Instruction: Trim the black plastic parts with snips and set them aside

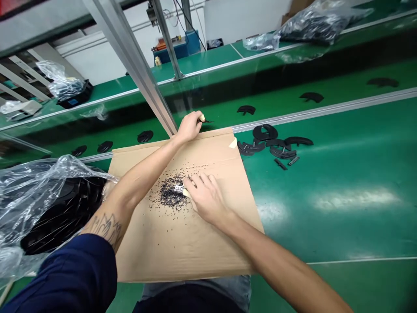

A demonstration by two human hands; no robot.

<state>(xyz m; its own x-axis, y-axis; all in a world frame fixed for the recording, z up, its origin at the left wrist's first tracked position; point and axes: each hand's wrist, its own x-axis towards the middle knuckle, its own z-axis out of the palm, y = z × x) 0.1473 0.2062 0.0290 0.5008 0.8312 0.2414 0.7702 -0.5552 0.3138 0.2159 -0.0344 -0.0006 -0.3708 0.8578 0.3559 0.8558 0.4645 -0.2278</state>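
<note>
Left hand point(190, 127) stretched far forward — fingers pinched, right hand point(206, 198) palm-down, fingers curled

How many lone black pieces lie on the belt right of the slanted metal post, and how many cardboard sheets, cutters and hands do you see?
Lone black pieces: 3
Cardboard sheet: 1
Cutter: 1
Hands, left hand and right hand: 2
Total: 7

1. The cardboard sheet point(182, 234) at centre is looking matt, brown and papery.
2. The green table top point(342, 182) at right is shining, glossy and smooth.
3. The clear plastic bag point(39, 191) at lower left is glinting and crinkling.
4. The curved parts point(276, 145) at upper right are looking like matt black plastic.
5. The cutter point(178, 188) under the right hand point(206, 200) is gleaming as bare metal.
6. The thin dark piece point(206, 121) pinched by the left hand point(189, 127) is looking matt.
7. The post point(137, 61) at upper left is showing pale brushed metal.
</note>
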